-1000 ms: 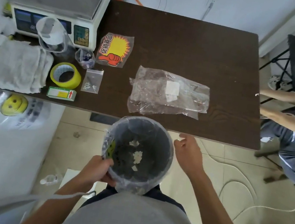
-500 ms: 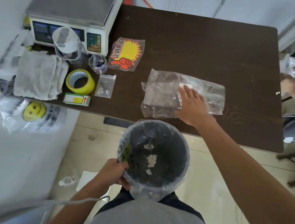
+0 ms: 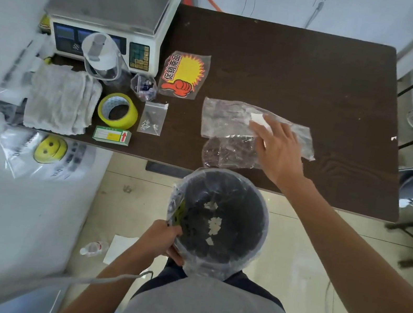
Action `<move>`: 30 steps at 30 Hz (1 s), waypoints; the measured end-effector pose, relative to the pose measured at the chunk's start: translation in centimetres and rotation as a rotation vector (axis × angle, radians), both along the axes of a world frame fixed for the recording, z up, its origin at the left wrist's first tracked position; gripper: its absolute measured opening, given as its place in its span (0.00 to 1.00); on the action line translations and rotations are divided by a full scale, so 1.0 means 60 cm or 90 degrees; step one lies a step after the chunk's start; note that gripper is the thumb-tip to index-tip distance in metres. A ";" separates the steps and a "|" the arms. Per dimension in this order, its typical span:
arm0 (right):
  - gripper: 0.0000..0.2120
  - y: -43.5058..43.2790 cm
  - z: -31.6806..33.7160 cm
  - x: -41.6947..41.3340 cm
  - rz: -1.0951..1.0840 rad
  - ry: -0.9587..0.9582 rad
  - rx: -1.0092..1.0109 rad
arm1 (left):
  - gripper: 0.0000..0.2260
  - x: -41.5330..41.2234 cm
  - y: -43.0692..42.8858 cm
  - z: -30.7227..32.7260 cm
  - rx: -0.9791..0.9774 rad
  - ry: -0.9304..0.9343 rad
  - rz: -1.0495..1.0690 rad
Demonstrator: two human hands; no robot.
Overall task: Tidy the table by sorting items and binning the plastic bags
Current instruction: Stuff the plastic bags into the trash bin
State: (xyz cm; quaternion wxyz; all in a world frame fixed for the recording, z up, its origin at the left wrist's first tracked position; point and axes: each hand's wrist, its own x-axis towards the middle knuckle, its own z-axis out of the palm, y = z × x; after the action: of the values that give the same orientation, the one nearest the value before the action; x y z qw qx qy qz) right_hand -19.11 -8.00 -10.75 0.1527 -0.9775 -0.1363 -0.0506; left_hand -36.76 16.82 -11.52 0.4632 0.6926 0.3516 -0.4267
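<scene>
Clear plastic bags [image 3: 226, 121] lie in a loose pile near the front edge of the dark table [image 3: 311, 72]. My right hand [image 3: 277, 146] rests flat on them with straight fingers, over a white label. My left hand [image 3: 161, 239] grips the rim of a black bin [image 3: 240, 206] lined with clear plastic, held just below the table's front edge. White paper scraps lie in the bin's bottom.
At the table's left stand a weighing scale [image 3: 110, 7], a clear jug [image 3: 101, 57], a folded cloth [image 3: 60, 100], yellow tape [image 3: 117, 110], a small box [image 3: 112, 135], a zip bag of screws [image 3: 152, 118] and an orange sign [image 3: 183, 75]. Another person sits at the right.
My right hand went from beside the bin up onto the plastic bags and has slid them a little toward the table's front edge. My left hand keeps hold of the bin.
</scene>
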 end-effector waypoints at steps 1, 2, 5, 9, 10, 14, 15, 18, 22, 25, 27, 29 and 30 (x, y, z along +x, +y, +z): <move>0.15 0.006 0.002 -0.013 0.017 -0.022 0.012 | 0.11 0.001 0.000 0.001 0.000 0.000 -0.001; 0.15 0.011 0.003 -0.027 0.029 -0.034 0.025 | 0.11 0.002 0.000 0.004 -0.002 -0.002 -0.003; 0.15 0.024 -0.001 -0.076 0.045 -0.027 0.072 | 0.10 0.005 0.002 0.007 -0.013 -0.004 -0.003; 0.17 0.042 -0.007 -0.146 0.097 0.044 0.106 | 0.10 0.004 0.005 0.004 -0.013 0.003 -0.011; 0.17 0.048 -0.012 -0.163 0.114 0.060 0.111 | 0.10 0.005 0.006 0.003 -0.011 0.004 -0.015; 0.18 0.066 -0.028 -0.213 0.134 0.162 0.132 | 0.11 0.009 0.008 0.005 -0.017 -0.001 -0.013; 0.19 0.068 -0.030 -0.220 0.135 0.196 0.129 | 0.11 0.010 0.007 0.008 -0.019 -0.003 -0.015; 0.18 0.075 -0.034 -0.232 0.136 0.291 0.117 | 0.08 0.010 0.005 0.018 -0.014 -0.017 -0.020; 0.16 0.085 -0.051 -0.239 0.166 0.423 0.059 | 0.11 0.008 0.004 0.021 -0.042 -0.039 -0.011; 0.17 0.101 -0.061 -0.242 0.184 0.505 0.000 | 0.11 0.007 0.006 0.017 -0.053 -0.038 -0.023; 0.17 0.115 -0.070 -0.240 0.187 0.535 -0.033 | 0.11 0.008 0.004 0.016 -0.046 -0.035 -0.026; 0.18 0.130 -0.084 -0.236 0.189 0.572 -0.067 | 0.11 0.012 0.001 0.016 -0.038 -0.030 -0.028; 0.18 0.136 -0.091 -0.235 0.192 0.597 -0.090 | 0.11 0.013 0.001 0.016 -0.037 -0.027 -0.028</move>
State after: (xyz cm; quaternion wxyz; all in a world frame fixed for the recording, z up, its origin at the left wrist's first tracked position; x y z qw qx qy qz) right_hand -33.22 0.18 -16.22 0.1365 -0.8724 -0.1956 0.4268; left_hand -35.99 16.88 -10.58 0.4808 0.6953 0.3139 -0.4323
